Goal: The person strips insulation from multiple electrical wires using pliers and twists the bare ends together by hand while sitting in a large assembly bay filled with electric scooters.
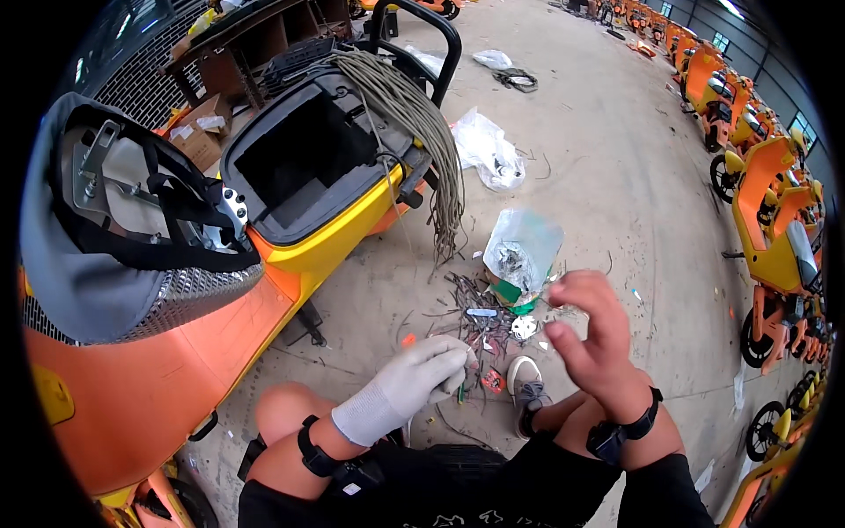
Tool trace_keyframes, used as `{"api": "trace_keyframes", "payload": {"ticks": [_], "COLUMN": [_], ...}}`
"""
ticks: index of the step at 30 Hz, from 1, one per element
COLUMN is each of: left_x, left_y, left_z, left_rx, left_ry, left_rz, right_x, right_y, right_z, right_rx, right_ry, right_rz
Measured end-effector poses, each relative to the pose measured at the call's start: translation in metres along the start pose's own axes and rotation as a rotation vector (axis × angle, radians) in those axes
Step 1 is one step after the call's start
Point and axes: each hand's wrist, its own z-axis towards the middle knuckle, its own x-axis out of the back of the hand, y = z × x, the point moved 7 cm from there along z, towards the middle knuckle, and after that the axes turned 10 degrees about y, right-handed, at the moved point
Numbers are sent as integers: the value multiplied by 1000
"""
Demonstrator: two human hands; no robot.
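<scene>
Item: open container (547, 231), pale translucent walls, green at the near end; set on the floor at your one o'clock.
Contents: crumpled clear plastic (510, 258), loosely bunched.
Item: thin dark strips (464, 295), many, loose and tangled; strewn on the floor at your twelve o'clock, reaching the container's near end.
Item: light-blue strip (481, 312), lying crosswise among the dark ones.
Item: white piece (524, 328), apparently crumpled, at your one o'clock, nearer you than the container.
</scene>
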Motion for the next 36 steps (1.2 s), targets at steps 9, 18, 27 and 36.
{"api": "trace_keyframes", "payload": {"ticks": [9, 18, 27, 36], "left_x": [-6, -6, -2, 15], "left_y": [-2, -1, 7, 22], "left_z": [-1, 0, 2, 7], "left_rx": [50, 32, -17, -141], "left_ry": [-85, -104, -67, 91], "left_rz": [79, 114, 118, -51], "right_x": [-57, -40, -36, -26], "right_y": [-10, 6, 35, 139], "right_z": [-22, -10, -9, -49], "right_rx": [113, 16, -97, -589], "right_ry": [-469, -374, -251, -180], "right_rz": [15, -29, -165, -398]}}
